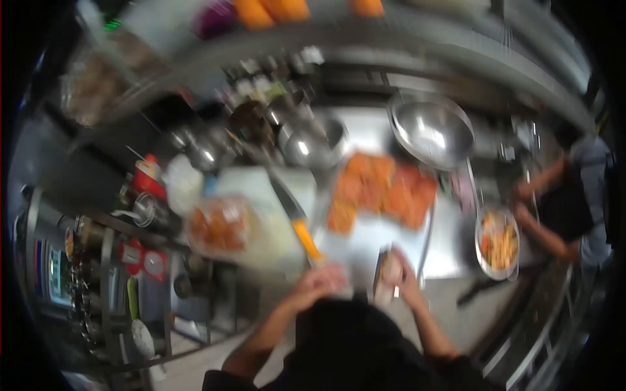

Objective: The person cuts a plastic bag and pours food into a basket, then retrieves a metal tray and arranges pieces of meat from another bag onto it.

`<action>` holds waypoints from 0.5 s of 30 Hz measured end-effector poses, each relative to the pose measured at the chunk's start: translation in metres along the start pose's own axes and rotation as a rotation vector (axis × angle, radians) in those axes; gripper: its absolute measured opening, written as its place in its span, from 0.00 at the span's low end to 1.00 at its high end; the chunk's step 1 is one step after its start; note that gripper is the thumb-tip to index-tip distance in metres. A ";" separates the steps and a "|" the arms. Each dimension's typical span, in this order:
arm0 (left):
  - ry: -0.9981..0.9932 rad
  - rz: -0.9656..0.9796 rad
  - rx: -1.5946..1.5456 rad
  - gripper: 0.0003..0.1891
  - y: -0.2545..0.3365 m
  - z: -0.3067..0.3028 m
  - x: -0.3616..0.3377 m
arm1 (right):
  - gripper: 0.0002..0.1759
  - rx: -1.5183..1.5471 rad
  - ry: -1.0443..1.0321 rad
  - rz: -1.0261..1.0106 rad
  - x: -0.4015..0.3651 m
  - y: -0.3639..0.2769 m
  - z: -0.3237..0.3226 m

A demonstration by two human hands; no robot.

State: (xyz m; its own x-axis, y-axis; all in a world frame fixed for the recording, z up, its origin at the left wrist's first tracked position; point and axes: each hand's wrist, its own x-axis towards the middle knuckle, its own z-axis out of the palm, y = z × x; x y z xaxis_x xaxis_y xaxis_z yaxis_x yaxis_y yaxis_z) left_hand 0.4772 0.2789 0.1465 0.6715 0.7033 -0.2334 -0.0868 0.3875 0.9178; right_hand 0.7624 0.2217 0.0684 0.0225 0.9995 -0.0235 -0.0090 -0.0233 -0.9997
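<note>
My left hand (321, 280) is at the near edge of the counter, close to the butt of a knife's yellow handle (306, 240); blur smears its fingers. The knife's wide blade (287, 195) points away across a pale cutting board (261, 179). In my right hand (409, 280) is a small flat object with a dark edge and a brownish-pink face (389, 270), too blurred to name. Beyond my hands, several orange fish fillets (381, 189) lie in rows on a white surface (355, 244). A clear bag of orange pieces (220, 225) rests on the board's left part.
Metal bowls (313, 140) stand behind the board, and a large steel bowl (432, 127) sits at the back right. Another person's arms (544, 228) reach in near an oval dish of cut food (498, 244). A shelf (365, 39) crosses above.
</note>
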 end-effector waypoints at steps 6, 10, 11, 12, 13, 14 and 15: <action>0.158 -0.212 0.137 0.18 -0.017 0.021 -0.025 | 0.42 0.023 0.419 0.258 -0.025 -0.030 -0.024; 0.210 -0.119 0.218 0.20 -0.020 0.020 -0.034 | 0.44 0.003 0.432 0.309 0.007 -0.028 -0.015; 0.223 -0.121 0.218 0.20 -0.016 0.017 -0.037 | 0.45 0.003 0.434 0.299 0.018 -0.026 -0.010; 0.254 -0.083 0.255 0.20 -0.010 0.012 -0.038 | 0.45 0.006 0.422 0.303 0.029 -0.026 -0.003; 0.286 -0.045 0.290 0.20 -0.005 0.007 -0.040 | 0.45 -0.127 0.409 0.310 0.042 -0.027 0.003; 0.300 -0.046 0.286 0.20 0.000 0.000 -0.043 | 0.45 -0.261 0.392 0.314 0.055 -0.027 0.011; 0.336 -0.018 0.319 0.20 0.005 -0.008 -0.047 | 0.40 -0.254 0.386 0.290 0.065 -0.021 0.019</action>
State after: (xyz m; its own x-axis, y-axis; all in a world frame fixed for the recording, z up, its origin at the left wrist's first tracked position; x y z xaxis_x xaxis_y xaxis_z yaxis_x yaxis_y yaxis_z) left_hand 0.4393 0.2530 0.1598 0.3902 0.8729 -0.2928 0.1890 0.2352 0.9534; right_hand 0.7446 0.2875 0.0877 0.4205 0.8714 -0.2525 0.1710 -0.3494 -0.9212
